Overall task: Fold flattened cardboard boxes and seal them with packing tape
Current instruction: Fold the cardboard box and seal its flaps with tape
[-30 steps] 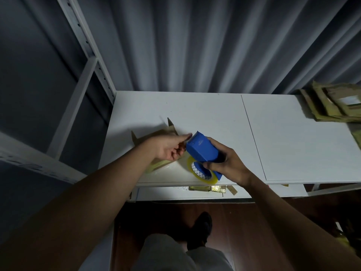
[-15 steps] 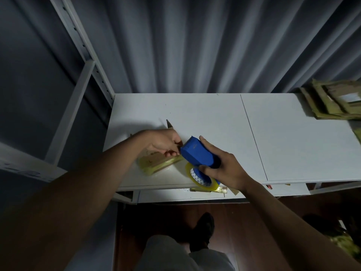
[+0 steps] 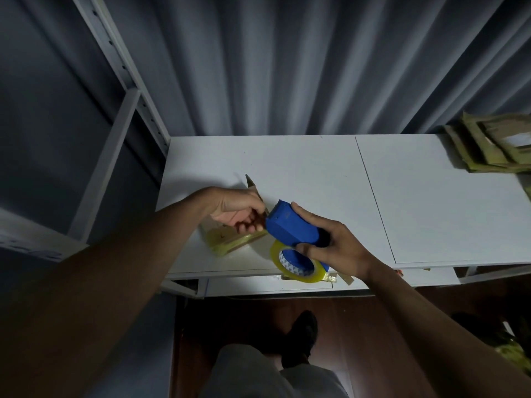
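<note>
A small cardboard box (image 3: 227, 239) with tape over its near side lies on the white table (image 3: 316, 173), left of centre; one flap tip sticks up behind my left hand. My left hand (image 3: 238, 211) hovers over the box with fingers curled, pinching something at the dispenser's toothed end; the frame does not show whether it is tape or a flap. My right hand (image 3: 333, 245) grips the blue tape dispenser (image 3: 290, 225), its roll of yellowish clear tape (image 3: 296, 265) hanging over the table's front edge.
A stack of flattened cardboard boxes (image 3: 494, 145) lies at the table's far right. A grey metal shelf upright (image 3: 129, 76) rises at the left, a grey curtain behind. Cardboard scraps (image 3: 342, 278) poke out under the table's front edge. My legs and a dark shoe (image 3: 301, 334) stand below.
The dispenser has tilted and shifted slightly right, its cutter end now beside my left fingers. My left hand has moved down onto the box and curled its fingers at the dispenser's tip.
</note>
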